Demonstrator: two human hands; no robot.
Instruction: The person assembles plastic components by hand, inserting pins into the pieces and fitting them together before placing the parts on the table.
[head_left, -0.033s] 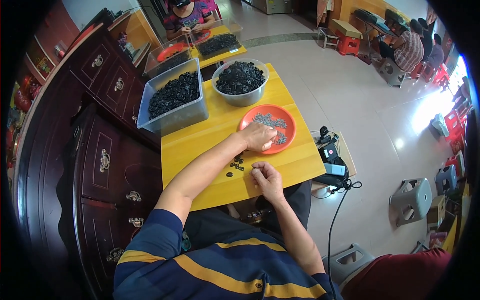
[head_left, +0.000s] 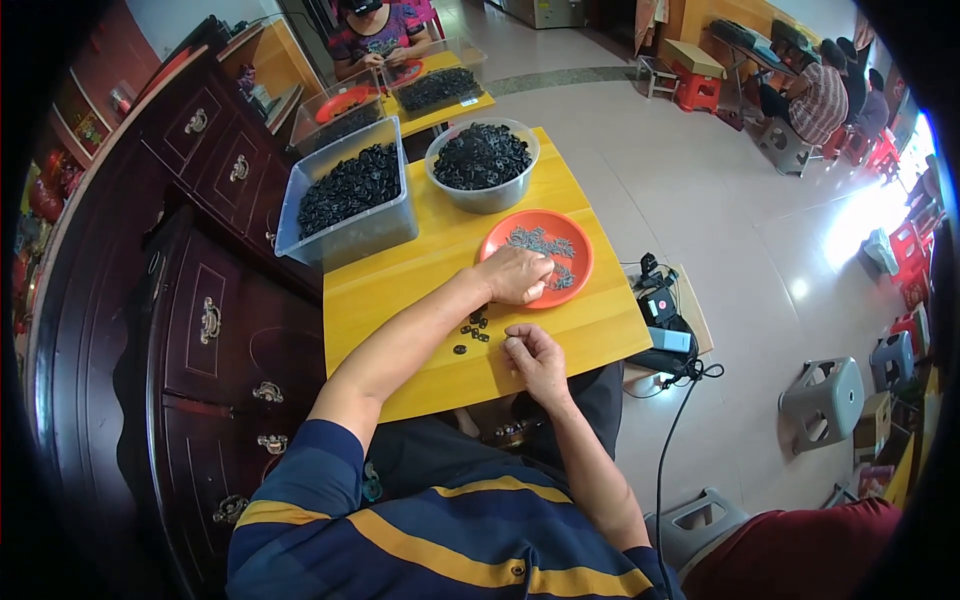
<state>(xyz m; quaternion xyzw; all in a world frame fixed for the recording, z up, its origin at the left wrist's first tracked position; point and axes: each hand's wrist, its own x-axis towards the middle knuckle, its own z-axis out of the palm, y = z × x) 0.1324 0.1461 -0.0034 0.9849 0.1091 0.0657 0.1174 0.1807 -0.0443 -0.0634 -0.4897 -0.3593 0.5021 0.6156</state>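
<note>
The small grey pieces (head_left: 540,241) are spread in the orange-red plate (head_left: 586,255), right of centre in the frame, and are reached by the left hand (head_left: 516,275), which is held over the plate's lower-left part with the forearm laid slantwise across the bench (head_left: 385,290). The plate is thus nearer to the left hand; the right hand (head_left: 538,360) is placed below it, apart from its rim, close to the bench's lower edge. A few loose black pieces (head_left: 475,333) are scattered near the centre of the frame, just left of the right fingertips and below the left hand. The lowest of them is seen as an oval, its long axis roughly across the frame; no common axis can be made out among the grey pieces. The left fingers are curled downward, the right thumb and forefinger brought close together; whether anything is pinched in either cannot be told.
</note>
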